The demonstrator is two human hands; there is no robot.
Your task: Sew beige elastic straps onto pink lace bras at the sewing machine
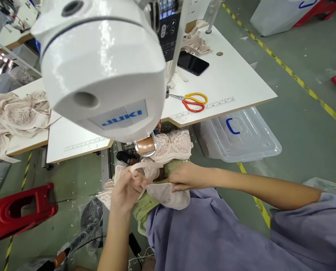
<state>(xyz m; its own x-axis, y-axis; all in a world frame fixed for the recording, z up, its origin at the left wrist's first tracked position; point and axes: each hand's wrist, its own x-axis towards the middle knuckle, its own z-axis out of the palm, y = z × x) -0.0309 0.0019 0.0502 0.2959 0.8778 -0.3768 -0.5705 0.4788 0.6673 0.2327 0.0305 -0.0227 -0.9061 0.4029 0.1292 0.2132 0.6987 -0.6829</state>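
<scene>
Sorting out the strap and cup appears to be the step in hand. The left hand is narrow, pinching the strap near its left end; the right hand closes on the cup's far edge, its fingertips partly hidden. The cup lies at the near side of the machine, over green cloth, with lace pieces just beyond. A next move seems to call for a light grip and an untwisted strap.
</scene>
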